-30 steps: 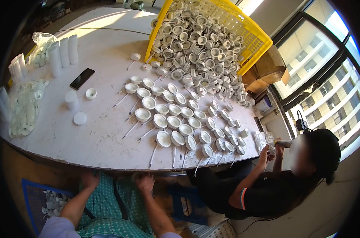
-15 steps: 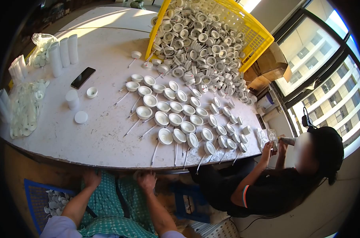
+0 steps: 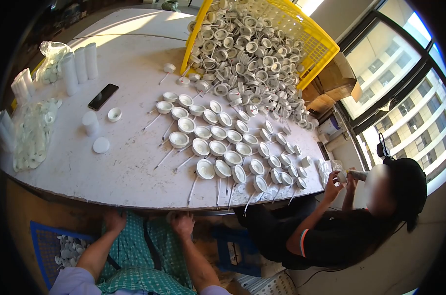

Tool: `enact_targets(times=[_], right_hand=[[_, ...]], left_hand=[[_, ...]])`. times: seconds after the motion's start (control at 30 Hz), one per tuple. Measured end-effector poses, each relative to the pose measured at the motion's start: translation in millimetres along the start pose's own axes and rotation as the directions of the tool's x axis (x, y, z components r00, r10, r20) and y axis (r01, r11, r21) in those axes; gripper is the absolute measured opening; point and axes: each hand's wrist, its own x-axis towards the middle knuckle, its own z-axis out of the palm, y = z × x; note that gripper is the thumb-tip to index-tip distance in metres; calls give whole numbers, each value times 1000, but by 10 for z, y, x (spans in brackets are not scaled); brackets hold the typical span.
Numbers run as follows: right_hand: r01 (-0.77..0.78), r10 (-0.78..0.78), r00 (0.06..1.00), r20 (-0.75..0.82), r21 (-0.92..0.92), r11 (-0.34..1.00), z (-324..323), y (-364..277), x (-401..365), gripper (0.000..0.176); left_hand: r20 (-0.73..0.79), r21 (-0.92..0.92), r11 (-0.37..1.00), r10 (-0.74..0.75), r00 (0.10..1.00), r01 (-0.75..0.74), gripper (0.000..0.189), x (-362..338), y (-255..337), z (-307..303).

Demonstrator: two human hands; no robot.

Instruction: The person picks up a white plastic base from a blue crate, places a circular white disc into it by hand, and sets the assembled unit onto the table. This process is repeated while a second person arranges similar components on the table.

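Just under the desk's (image 3: 110,182) near edge, the left hand (image 3: 114,220) and right hand (image 3: 182,223) rest on green cloth (image 3: 134,250); fingers apart or together, I cannot tell; caps (image 3: 204,168) lie in rows just beyond.

White table (image 3: 127,183) bears rows of cups (image 3: 216,147), phone (image 3: 103,97), yellow crate (image 3: 312,41).

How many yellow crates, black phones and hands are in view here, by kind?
yellow crate: 1
black phone: 1
wearer's hands, left hand and right hand: 2
co-worker's hands: 2
Total: 6
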Motion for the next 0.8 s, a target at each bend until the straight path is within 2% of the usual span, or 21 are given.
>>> enact_targets(times=[0.17,0.27,0.33,0.43,0.53,0.6,0.7,0.8], right_hand=[[-13,14,996,84,-2,1000,30,30,15,42],[26,-27,1000,-10,-30,999,48,19,1,38],[32,-32,999,-3,-21,999,18,7,-7,38],[23,-23,1000,13,4,1000,-35,-21,-16,39],[2,-2,1000,22,20,1000,-15,-11,-10,39],[-6,5,1000,20,22,1000,-11,-11,-13,38],[19,-19,1000,-10,-12,1000,-6,-15,-18,37],[57,-50,987,-153,42,998,57,33,-32,32]], left_hand=[[8,-60,998,6,1000,-5,63,-6,44,-89],[0,-39,999,-5,1000,5,64,-19,35,-97],[-6,-18,1000,-1,1000,1,64,-18,10,-72],[64,-19,998,-56,996,57,65,0,-36,-13],[47,-29,999,-29,998,31,65,0,-61,28],[2,33,999,-16,1000,16,64,-6,-56,26],[54,11,999,-32,998,31,63,-14,19,-110],[29,-11,1000,-22,999,22,61,-60,154,-304]])
